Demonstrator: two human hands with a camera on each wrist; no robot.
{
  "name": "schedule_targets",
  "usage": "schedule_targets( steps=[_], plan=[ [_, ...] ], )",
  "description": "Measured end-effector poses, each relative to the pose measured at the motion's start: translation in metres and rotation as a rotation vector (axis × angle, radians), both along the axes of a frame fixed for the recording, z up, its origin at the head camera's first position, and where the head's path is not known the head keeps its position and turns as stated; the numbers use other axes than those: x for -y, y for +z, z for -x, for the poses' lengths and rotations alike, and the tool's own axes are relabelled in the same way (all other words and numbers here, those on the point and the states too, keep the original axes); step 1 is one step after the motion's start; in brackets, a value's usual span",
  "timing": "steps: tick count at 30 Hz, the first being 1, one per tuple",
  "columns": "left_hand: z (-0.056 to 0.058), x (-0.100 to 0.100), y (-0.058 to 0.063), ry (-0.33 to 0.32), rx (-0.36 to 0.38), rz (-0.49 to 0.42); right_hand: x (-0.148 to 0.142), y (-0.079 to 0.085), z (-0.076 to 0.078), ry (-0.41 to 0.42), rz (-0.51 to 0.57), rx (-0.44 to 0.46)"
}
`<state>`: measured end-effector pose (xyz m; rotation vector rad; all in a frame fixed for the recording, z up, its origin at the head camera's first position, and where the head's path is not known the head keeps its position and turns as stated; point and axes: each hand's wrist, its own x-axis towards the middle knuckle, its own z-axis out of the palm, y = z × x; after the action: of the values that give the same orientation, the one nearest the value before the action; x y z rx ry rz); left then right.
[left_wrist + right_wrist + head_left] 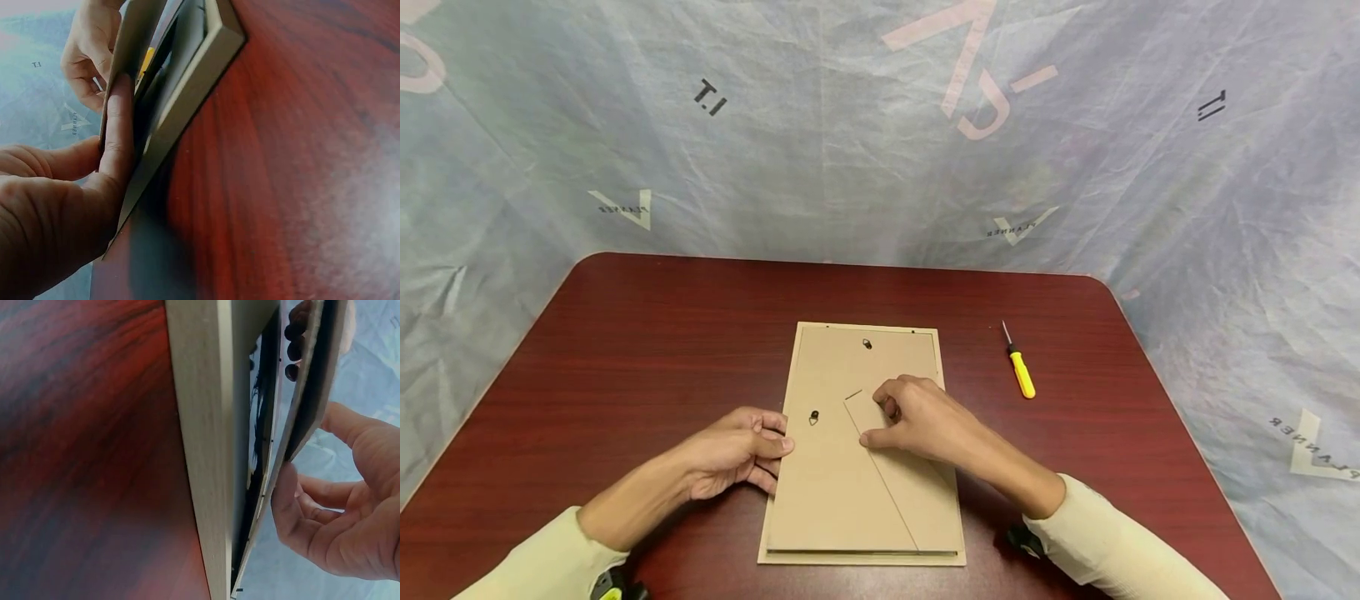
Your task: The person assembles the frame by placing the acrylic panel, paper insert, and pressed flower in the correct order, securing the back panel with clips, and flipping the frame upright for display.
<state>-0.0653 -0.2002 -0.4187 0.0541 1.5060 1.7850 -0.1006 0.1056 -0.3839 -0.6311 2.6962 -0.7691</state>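
Observation:
A picture frame (850, 559) lies back side up on the table, its pale wooden side (200, 425) also showing in the right wrist view. Its beige backing board (820, 492) is raised out of the frame, leaving a gap with dark sheet-like layers (256, 444) inside. My left hand (737, 450) pinches the board's left edge, thumb on top and a finger underneath. With thumb and fingers, my right hand (925, 421) holds the slanted stand leg (913, 492) near its upper end. Two small metal hanging rings, one upper (867, 343) and one left (814, 417), are fixed to the board.
A yellow-handled screwdriver (1022, 373) lies to the right of the frame, its tip pointing away. The dark red wooden table (625, 350) has rounded far corners. Grey printed sheeting (820, 167) hangs behind it and along both sides.

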Motion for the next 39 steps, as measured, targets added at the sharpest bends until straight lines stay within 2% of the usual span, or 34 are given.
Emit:
schedule_targets(
  steps=[5,8,14,22,25,31,39],
  plan=[
    [-0.002,-0.002,-0.002,0.007,-0.004,0.025,0.003,-0.003,-0.002,-0.022,-0.028,0.016],
    [-0.004,-0.004,-0.001,0.014,-0.022,0.052,0.005,-0.004,-0.002,-0.022,-0.034,-0.003],
    [-0.005,-0.007,0.004,0.009,-0.104,0.186,0.008,-0.006,-0.005,-0.043,-0.041,-0.020],
    [0.002,-0.005,0.017,-0.124,-0.290,0.490,0.012,-0.008,-0.010,-0.074,-0.080,-0.039],
    [0.006,-0.004,0.020,-0.169,-0.328,0.558,0.013,-0.009,-0.010,-0.077,-0.088,-0.054],
    [0.009,-0.003,0.021,-0.214,-0.336,0.598,0.015,-0.012,-0.010,-0.088,-0.111,-0.056],
    [0.008,-0.003,0.018,-0.185,-0.301,0.679,0.016,-0.014,-0.008,-0.089,-0.136,-0.071]
  ],
)
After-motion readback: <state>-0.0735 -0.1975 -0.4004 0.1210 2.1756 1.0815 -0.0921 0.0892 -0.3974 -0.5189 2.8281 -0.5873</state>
